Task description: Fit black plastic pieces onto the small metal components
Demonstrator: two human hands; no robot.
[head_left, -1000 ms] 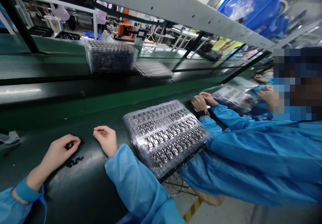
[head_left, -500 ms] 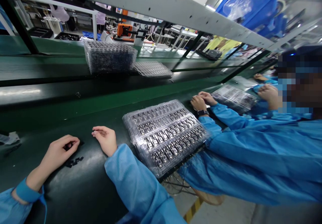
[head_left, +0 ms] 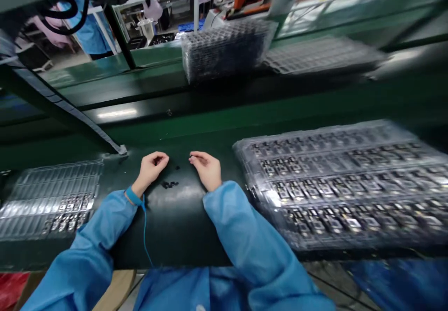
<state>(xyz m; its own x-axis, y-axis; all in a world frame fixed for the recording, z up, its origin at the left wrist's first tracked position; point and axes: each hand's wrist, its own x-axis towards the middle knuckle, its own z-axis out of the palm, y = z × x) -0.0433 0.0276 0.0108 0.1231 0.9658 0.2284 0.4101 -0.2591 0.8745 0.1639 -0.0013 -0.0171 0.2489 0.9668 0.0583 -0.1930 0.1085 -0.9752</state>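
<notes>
My left hand (head_left: 151, 170), with a blue wrist strap (head_left: 134, 195) and its cord below, is raised over the dark green work surface with thumb and forefinger pinched. Facing it across a small gap, my right hand (head_left: 206, 169) is pinched too. A tiny dark bit shows at its fingertips; its kind is too small to tell. What the left fingers hold, if anything, is hidden. Several small black pieces (head_left: 170, 184) lie on the surface between and below the hands. To the right, a clear plastic tray (head_left: 317, 164) carries rows of small metallic parts, with some pockets bare.
Another clear tray (head_left: 26, 190), partly filled with metallic parts, lies at the left. Behind the green ledge stand a stack of clear trays (head_left: 224, 52) and a flat tray (head_left: 322, 55). A dark post (head_left: 66, 108) slants down at the left.
My view has swung left, bringing the left tray into sight and moving the co-worker out of it. Both hands stay pinched over the work surface.
</notes>
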